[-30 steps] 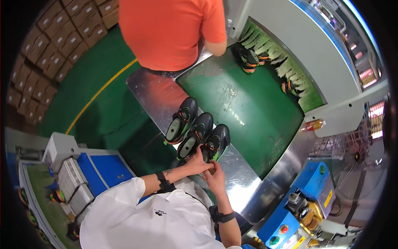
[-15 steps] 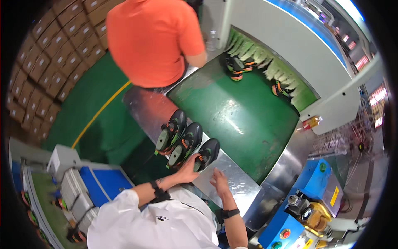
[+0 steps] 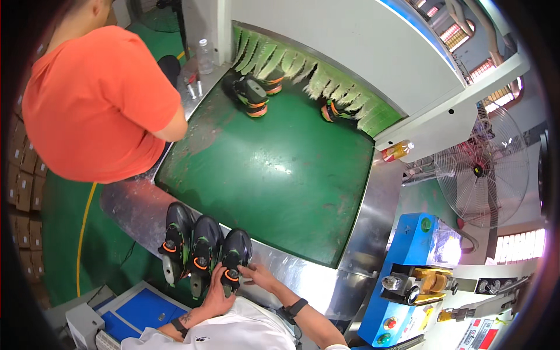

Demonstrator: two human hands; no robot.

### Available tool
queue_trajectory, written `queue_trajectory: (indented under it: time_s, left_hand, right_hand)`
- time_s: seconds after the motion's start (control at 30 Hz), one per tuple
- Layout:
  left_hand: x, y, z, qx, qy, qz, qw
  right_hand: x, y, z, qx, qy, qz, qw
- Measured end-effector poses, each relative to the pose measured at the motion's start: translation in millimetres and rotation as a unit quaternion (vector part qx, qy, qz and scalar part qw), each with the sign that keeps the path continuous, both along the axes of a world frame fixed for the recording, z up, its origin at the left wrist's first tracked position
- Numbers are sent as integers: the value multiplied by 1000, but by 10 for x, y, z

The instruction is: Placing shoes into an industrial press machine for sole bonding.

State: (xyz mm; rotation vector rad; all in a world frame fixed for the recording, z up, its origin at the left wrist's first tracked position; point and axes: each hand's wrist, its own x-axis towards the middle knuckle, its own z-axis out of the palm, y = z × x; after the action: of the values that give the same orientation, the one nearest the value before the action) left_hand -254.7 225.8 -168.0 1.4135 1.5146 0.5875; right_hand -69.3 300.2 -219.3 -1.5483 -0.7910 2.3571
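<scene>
Three black shoes with green and orange trim stand side by side on the metal ledge in front of me: a left shoe (image 3: 177,233), a middle shoe (image 3: 206,248) and a right-hand shoe (image 3: 236,248). Each has an orange-ringed round piece near its ankle opening. My left hand (image 3: 217,296) is closed on the heel end of the right-hand shoe, along its left side. From the other side my right hand (image 3: 262,277) reaches in, its bent fingers at the same shoe's ankle. The fingertips of both hands are partly hidden.
Beyond the ledge runs a green conveyor belt (image 3: 262,181). More dark shoes (image 3: 252,93) sit by a green strip curtain (image 3: 303,64). A person in orange (image 3: 99,105) is at the left. At right are a blue machine (image 3: 402,256), a drink bottle (image 3: 398,150) and a fan (image 3: 481,169).
My view has swung right, so the scene sits further left. My right hand, apart from the shoes before, has come to the right-hand shoe. My left hand stays on it.
</scene>
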Motion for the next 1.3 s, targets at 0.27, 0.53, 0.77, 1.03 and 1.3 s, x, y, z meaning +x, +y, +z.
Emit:
queue_trajectory:
  time_s: [0.27, 0.53, 0.77, 1.03, 1.3]
  left_hand:
    - [64, 802, 252, -25, 16, -276, 961]
    - [213, 912, 56, -27, 69, -146, 987]
    - [248, 903, -86, -125, -21, -152, 980]
    - [303, 936, -58, -95, 0, -146, 985]
    - [173, 1059, 93, -134, -198, -26, 971]
  right_hand:
    - [832, 1083, -168, 289, -370, 149, 870]
    - [2244, 3993, 606, 546, -548, 278, 570]
    - [2360, 6062, 837, 504, -629, 405, 431]
    - [2555, 5553, 386, 520, -623, 438, 388]
    - [1903, 1697, 1827, 370, -509, -116, 768]
